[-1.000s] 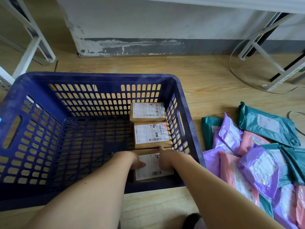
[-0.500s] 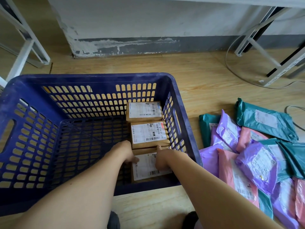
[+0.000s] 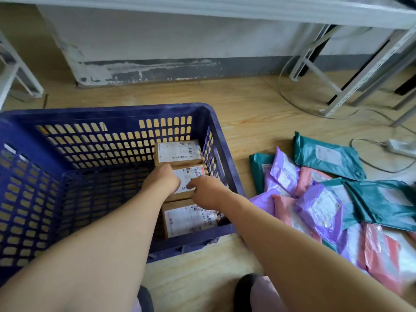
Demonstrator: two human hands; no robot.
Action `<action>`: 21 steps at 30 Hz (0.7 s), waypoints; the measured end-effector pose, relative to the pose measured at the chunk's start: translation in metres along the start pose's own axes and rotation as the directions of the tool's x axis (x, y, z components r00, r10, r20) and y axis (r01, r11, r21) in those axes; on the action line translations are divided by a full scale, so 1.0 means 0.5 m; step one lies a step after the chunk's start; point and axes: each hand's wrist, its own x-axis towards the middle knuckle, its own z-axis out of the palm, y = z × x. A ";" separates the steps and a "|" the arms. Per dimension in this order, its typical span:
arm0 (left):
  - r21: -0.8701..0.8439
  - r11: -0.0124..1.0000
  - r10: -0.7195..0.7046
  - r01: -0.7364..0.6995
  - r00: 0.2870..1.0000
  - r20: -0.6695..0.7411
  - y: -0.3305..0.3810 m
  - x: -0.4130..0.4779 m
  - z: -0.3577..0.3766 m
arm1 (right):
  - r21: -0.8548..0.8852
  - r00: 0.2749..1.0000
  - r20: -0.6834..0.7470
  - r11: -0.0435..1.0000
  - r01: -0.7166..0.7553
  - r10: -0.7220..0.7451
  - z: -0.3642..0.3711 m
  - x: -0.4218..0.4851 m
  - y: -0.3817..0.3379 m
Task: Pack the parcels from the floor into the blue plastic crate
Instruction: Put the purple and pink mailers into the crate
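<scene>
Both hands have shifted from the nearest cardboard box (image 3: 189,219) to the middle box (image 3: 194,173) of the three lined up along the blue plastic crate's (image 3: 112,110) right wall. Left hand (image 3: 163,184) curls over its left edge and right hand (image 3: 208,192) bends its fingers onto the label; whether either truly grips, I cannot tell. Poly mailers (image 3: 319,206) lie heaped on the floor just beside the crate.

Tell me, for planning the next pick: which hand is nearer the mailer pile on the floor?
Right. The right hand is at the middle box, beside the crate wall nearest the mailer pile; the left hand is at that box's opposite side.
</scene>
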 end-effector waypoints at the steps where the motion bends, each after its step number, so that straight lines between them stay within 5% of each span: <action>1: -0.027 0.998 0.048 -0.049 0.999 -0.015 0.012 -0.005 -0.016 | 0.082 0.997 -0.075 0.997 0.010 -0.004 -0.015 -0.012 0.004; 9: -0.164 0.876 0.449 -0.454 0.891 -0.071 0.139 -0.099 -0.127 | 0.328 0.868 -0.482 0.943 0.058 0.115 -0.156 -0.132 0.085; 21: -0.265 0.649 0.735 -0.714 0.678 -0.026 0.394 -0.261 -0.071 | 0.587 0.618 -0.606 0.806 -0.078 0.500 -0.226 -0.375 0.295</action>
